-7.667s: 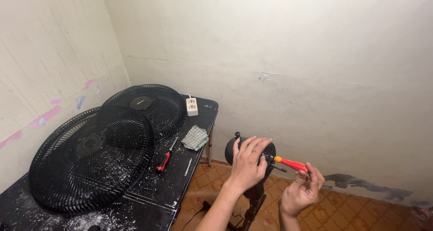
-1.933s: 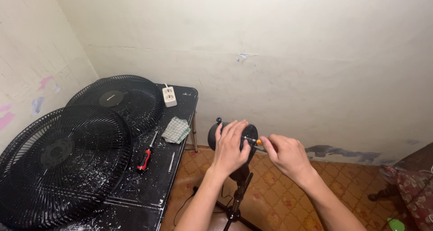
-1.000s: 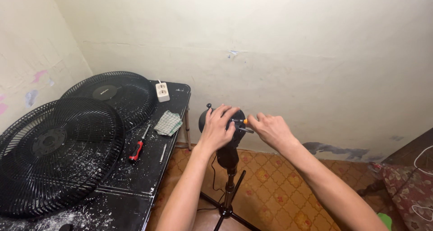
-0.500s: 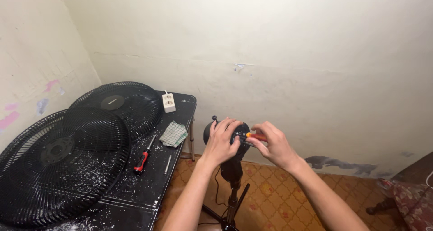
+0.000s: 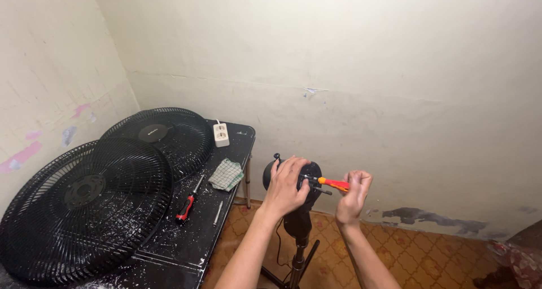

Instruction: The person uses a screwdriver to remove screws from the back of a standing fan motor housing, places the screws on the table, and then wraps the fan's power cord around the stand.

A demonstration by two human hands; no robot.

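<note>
Head cam: left hand [image 5: 285, 184] wraps over the black fan motor [image 5: 293, 179] on top of its stand [image 5: 298, 249], fingers spread and pressing, prob. to steady it. Right hand [image 5: 353, 196] pinches the red-and-yellow screwdriver [image 5: 330, 183], tip aimed sideways into the motor's face next to the bare shaft. Over left, the black table [image 5: 186, 238] holds two fan grilles [image 5: 90, 204], stacked w/ overlap, out of the way. A second screwdriver [image 5: 186, 204], checked cloth [image 5: 226, 174] and white power strip [image 5: 221, 135] lie within reach.
</note>
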